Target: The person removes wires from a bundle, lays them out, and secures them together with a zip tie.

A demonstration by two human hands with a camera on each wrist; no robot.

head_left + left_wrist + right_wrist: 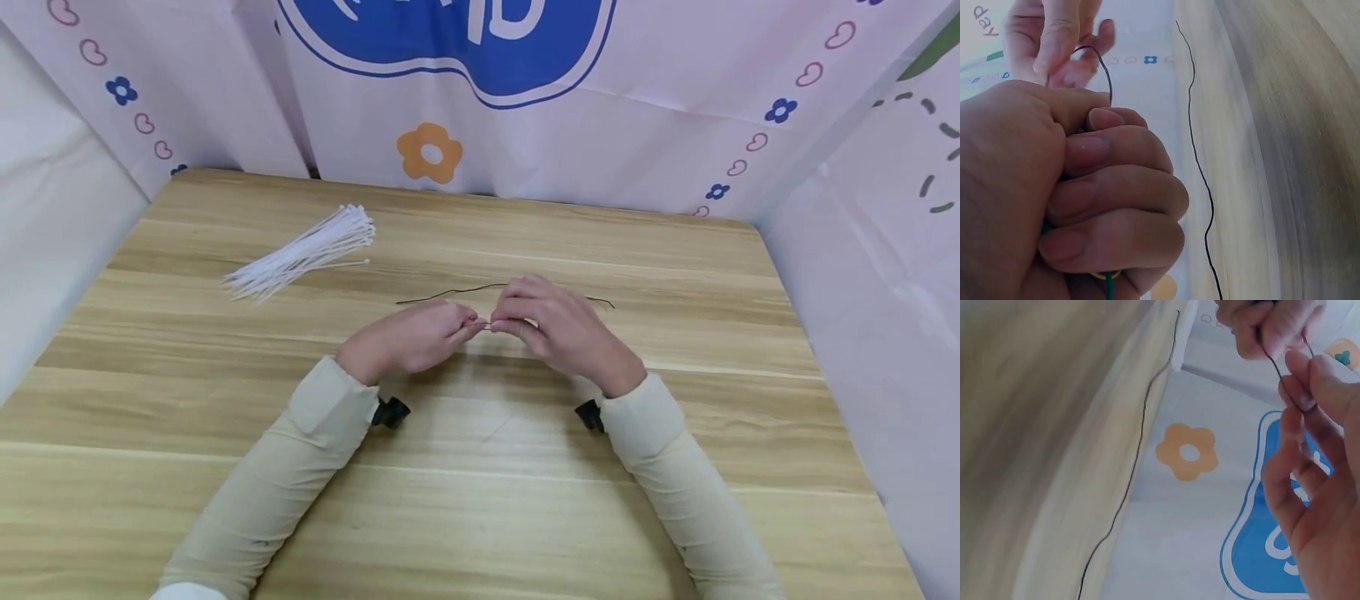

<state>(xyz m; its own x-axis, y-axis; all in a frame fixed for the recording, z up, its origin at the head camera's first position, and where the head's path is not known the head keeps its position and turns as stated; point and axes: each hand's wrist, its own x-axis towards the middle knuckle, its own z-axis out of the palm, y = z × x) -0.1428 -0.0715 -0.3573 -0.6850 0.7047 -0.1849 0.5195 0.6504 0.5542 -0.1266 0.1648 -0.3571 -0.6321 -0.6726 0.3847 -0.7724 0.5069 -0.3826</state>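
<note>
My left hand [420,337] grips thin wires in curled fingers. Green and yellow pieces [1109,281] show below those fingers in the left wrist view. From the thumb side a thin dark wire [1109,75] bends over in a loop toward my right hand [558,325]. Thumb and fingertips of the right hand pinch this loop in the right wrist view, close to the left hand. Most of what the left hand holds is hidden by its fingers. Behind both hands a separate-looking black wire [457,291] lies wavy on the table.
A bundle of white cable ties [307,250] lies at the back left of the wooden table [480,517], one tie lying slightly apart. Printed cloth [360,125] hangs along the table's back edge. Pale cloth walls [840,250] stand at the sides.
</note>
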